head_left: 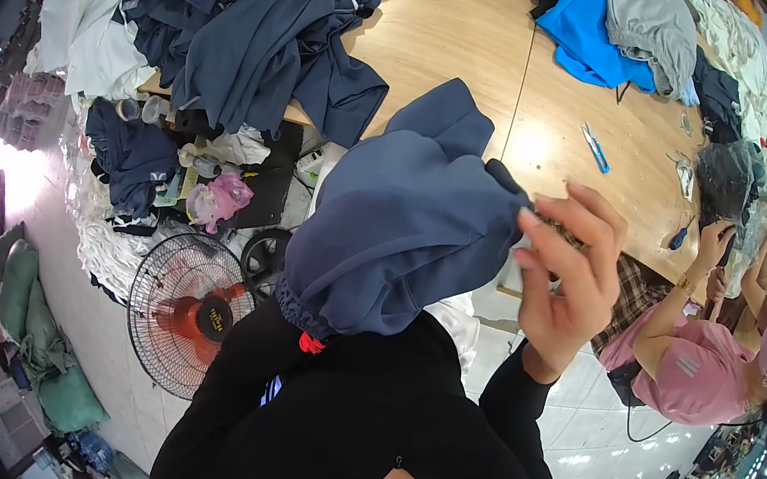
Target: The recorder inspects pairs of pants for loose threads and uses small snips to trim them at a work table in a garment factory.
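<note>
A dark blue garment (396,212) hangs bunched up in front of my chest, over the near edge of the table. Its gathered elastic edge (296,313) lies around the end of my left sleeve, and my left hand is hidden inside the cloth. Something red (310,343) shows just below that elastic. My right hand (569,272) is raised at the garment's right side. Its fingers are bent and apart, with a gap between thumb and forefinger, and the forefinger's tip is at the cloth's edge.
Dark blue garments (245,41) are heaped at the table's far left. Thread snips (596,149) lie on the wooden table (440,17), with blue and grey garments (652,38) behind. A floor fan (188,311) stands at left; a person in pink (688,368) works at right.
</note>
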{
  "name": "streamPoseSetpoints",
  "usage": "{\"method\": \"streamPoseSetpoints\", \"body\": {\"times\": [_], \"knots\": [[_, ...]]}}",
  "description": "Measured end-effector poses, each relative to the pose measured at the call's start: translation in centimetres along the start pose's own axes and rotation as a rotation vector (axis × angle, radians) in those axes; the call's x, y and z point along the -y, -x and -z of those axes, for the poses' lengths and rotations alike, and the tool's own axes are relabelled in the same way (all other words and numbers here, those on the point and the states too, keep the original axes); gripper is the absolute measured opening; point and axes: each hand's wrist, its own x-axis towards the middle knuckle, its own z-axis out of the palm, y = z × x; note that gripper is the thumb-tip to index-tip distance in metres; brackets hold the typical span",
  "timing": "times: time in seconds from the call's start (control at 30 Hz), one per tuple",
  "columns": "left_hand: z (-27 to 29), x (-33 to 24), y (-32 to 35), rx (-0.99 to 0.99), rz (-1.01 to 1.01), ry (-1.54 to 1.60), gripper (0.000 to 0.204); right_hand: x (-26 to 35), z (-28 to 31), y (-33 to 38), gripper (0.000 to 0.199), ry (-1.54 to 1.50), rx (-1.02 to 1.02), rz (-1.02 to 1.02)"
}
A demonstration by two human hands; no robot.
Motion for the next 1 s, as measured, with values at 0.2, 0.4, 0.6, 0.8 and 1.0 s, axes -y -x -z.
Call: {"method": "streamPoseSetpoints", "body": {"times": [0.2,0.4,0.6,0.8,1.0], "knots": [[-0.2,-0.7,0.0,0.038,-0.061,-0.138,0.037,-0.6,-0.4,0.6,0.046,-0.022,0.120,0.049],[-0.2,-1.5,0.0,0.082,-0.124,-0.274,0.037,-0.9,-1.0,1.0,0.039,-0.013,0.075,0.071],[-0.5,-2.2,-0.1,0.114,-0.183,-0.407,0.037,-2.1,-2.2,1.9,0.026,-0.011,0.105,0.035],[4.1,-12.4,0.8,0.463,0.125,-0.873,0.019,-2.9,-2.7,3.1,0.022,-0.129,0.123,-0.110],[-1.0,-24.0,-5.1,0.215,-0.535,-0.664,0.080,-2.5,-3.2,3.7,0.018,-0.241,0.109,-0.173]]}}
